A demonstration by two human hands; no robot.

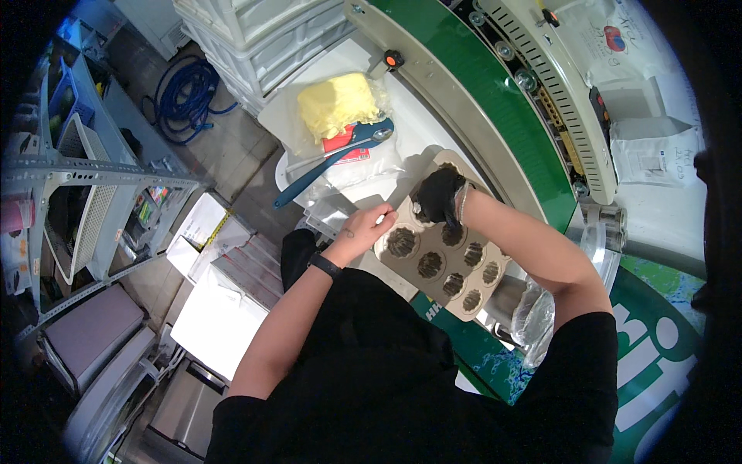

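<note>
A beige muffin-style baking pan (413, 268) with several fluted cups lies tilted in front of me. My left hand (369, 232) is closed at the pan's left edge, its fingers curled against the rim. My right hand (440, 197), in a black glove, is bent down over the cups at the far end. Its fingertips are bunched at a cup, and a small pale spot shows beside them. Whatever they hold, if anything, is hidden. Beyond the pan lies a yellow butter-like block (334, 104) on clear plastic, with a blue spatula (309, 179) and a metal spoon (340, 148) beside it.
A green conveyor belt (495, 100) with metal side rails curves past the far right. White crates (270, 62) are stacked at the back. Crumpled clear plastic (533, 325) sits under my right arm. Shelving (100, 174) and a coiled blue hose (185, 97) are at left.
</note>
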